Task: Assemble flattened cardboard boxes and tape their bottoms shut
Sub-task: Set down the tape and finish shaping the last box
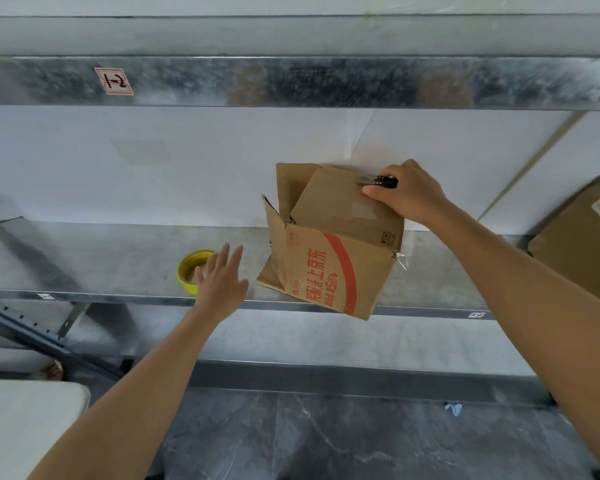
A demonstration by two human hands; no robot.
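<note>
At the shelf (84, 258), right hand (407, 195) gripping tilted box (333, 251), left hand (219, 282) spread by tape roll (187, 271)

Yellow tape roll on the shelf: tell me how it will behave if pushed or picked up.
The yellow tape roll lies flat on the metal shelf, so a push would probably slide it, not roll it. It looks like a rigid ring, likely light and easy for the left hand to hook through its core. Tipped on edge, it could roll.
</note>
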